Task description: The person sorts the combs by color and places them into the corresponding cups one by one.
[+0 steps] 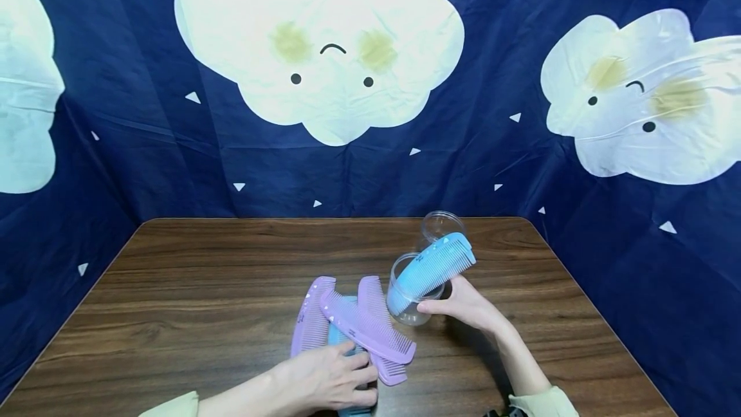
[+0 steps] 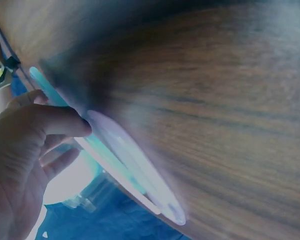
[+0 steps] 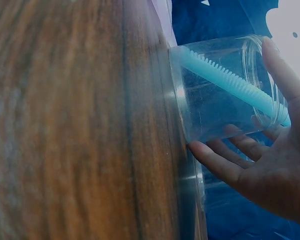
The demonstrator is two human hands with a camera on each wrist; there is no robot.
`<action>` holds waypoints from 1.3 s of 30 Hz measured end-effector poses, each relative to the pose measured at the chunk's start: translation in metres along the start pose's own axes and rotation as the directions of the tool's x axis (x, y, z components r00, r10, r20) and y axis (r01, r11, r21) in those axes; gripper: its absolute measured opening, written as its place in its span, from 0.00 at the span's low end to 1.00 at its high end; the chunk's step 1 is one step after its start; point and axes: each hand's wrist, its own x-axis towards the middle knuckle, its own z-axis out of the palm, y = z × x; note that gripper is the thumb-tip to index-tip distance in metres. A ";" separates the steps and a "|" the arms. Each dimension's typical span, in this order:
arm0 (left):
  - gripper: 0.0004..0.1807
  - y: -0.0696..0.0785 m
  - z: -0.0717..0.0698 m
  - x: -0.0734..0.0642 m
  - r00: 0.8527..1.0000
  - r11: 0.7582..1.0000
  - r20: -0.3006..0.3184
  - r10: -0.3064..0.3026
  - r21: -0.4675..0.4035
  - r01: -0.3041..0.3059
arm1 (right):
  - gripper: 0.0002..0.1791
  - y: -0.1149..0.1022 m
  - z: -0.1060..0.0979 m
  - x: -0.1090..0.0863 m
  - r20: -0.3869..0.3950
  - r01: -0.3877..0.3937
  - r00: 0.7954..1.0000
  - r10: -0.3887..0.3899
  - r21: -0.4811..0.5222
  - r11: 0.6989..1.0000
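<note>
My right hand [image 1: 466, 307] holds a clear plastic jar [image 1: 412, 318], thumb at its rim and the other fingers along its side in the right wrist view. A blue comb [image 1: 435, 266] leans inside that jar, its upper end sticking out past the rim. Left of the jar lies a loose pile of purple combs [image 1: 309, 320] with a blue comb [image 1: 336, 334] partly under them. My left hand [image 1: 332, 378] is over this blue comb's near part, gripping it between thumb and fingers. In the left wrist view the blue comb [image 2: 46, 86] passes behind the thumb, beside a purple comb [image 2: 140, 165].
Behind the held jar stands another clear jar [image 1: 442, 224], near the table's back edge. The brown wooden table [image 1: 202, 282] is bordered by a dark blue cloth [image 1: 133, 147] with white clouds at the back and sides.
</note>
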 end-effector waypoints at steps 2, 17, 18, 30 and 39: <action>0.40 -0.002 -0.002 0.001 1.000 0.999 -0.011 -0.003 -0.043 0.003 | 0.48 0.000 0.000 -0.001 -0.005 -0.007 1.000 0.007 0.000 1.000; 0.34 -0.023 -0.026 0.005 0.996 0.888 -0.067 -0.056 -0.460 0.019 | 0.44 0.000 -0.001 -0.001 0.008 -0.012 1.000 0.012 0.001 1.000; 0.32 -0.025 -0.028 0.005 0.995 0.864 -0.073 -0.073 -0.502 0.027 | 0.44 0.000 -0.001 -0.001 0.005 -0.015 1.000 0.015 -0.002 1.000; 0.36 -0.048 -0.046 0.007 0.967 0.708 -0.058 -0.247 -0.692 0.139 | 0.46 0.001 0.000 -0.001 0.001 -0.022 1.000 0.022 0.001 1.000; 0.38 -0.071 -0.045 0.007 0.918 0.600 -0.049 -0.394 -0.770 0.216 | 0.42 -0.001 0.000 0.000 0.000 0.002 1.000 -0.002 -0.010 1.000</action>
